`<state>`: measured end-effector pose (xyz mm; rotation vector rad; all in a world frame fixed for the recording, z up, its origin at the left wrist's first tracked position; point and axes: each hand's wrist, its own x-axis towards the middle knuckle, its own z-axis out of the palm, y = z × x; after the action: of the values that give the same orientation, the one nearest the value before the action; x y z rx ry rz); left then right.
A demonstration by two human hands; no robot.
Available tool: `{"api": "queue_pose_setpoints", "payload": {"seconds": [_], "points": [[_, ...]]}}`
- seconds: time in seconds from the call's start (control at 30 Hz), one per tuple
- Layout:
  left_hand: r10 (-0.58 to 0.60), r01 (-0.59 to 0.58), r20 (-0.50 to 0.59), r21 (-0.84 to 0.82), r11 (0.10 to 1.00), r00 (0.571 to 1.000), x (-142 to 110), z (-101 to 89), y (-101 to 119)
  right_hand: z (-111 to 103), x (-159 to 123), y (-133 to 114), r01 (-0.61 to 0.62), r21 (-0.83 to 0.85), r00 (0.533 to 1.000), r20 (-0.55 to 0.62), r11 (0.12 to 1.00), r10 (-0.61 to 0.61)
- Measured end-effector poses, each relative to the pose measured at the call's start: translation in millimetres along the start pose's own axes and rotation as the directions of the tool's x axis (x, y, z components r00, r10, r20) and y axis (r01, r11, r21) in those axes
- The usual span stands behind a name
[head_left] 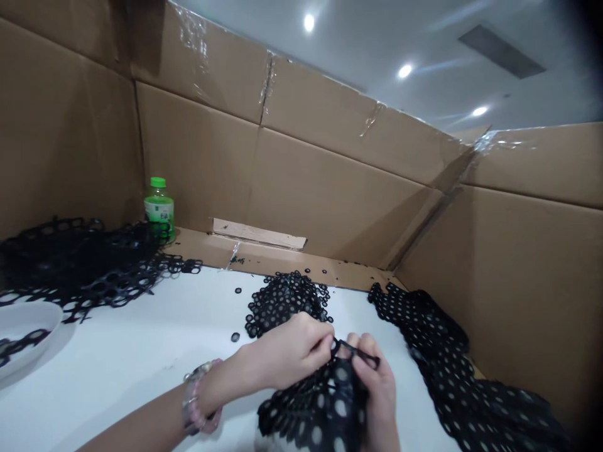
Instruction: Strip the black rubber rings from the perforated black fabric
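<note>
My left hand (pixel 301 348), a beaded bracelet on its wrist, is closed in a pinch on a small black loop at the top edge of a black sheet with pale round spots (pixel 330 408). Close beside it, my right hand (pixel 377 383) grips that sheet's edge between thumb and fingers. A thin black strip (pixel 360 353) sticks out over the right thumb. The rest of the sheet hangs down toward me and runs out of view at the bottom. Just beyond my hands lies a heap of small black rings with pale centres (pixel 287 301).
More spotted black sheets (pixel 447 370) lie along the right side. At the left sit a tangle of black ring netting (pixel 80 257), a white bowl (pixel 51 314) holding black pieces, and a green-capped bottle (pixel 159 207). Cardboard walls (pixel 330 176) enclose the white table (pixel 155 339).
</note>
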<state>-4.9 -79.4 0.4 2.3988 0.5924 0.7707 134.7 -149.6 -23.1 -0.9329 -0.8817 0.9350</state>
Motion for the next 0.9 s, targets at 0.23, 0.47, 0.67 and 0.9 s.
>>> {"api": "queue_pose_setpoints", "payload": {"seconds": [0.23,0.47,0.67,0.9], "points": [[-0.373,0.402,-0.151,0.283,0.871,0.915,9.6,8.9,-86.7,-26.9,-6.7,-28.0,-0.055,0.172,0.998,0.033,0.983,0.05],[-0.423,0.469,-0.203,0.351,0.811,0.883,10.9,20.2,-106.1,-11.2,4.4,4.7,-0.111,0.191,0.993,0.059,0.975,0.101],[-0.074,0.073,-0.025,-0.008,0.997,0.997,2.5,8.9,-18.6,4.7,-0.4,16.9,-0.087,0.225,0.995,0.074,0.971,0.072],[-0.069,0.108,0.178,-0.224,0.969,0.982,-3.0,9.8,6.4,12.4,-8.4,16.5,0.016,0.286,0.999,0.038,0.958,-0.028]]}}
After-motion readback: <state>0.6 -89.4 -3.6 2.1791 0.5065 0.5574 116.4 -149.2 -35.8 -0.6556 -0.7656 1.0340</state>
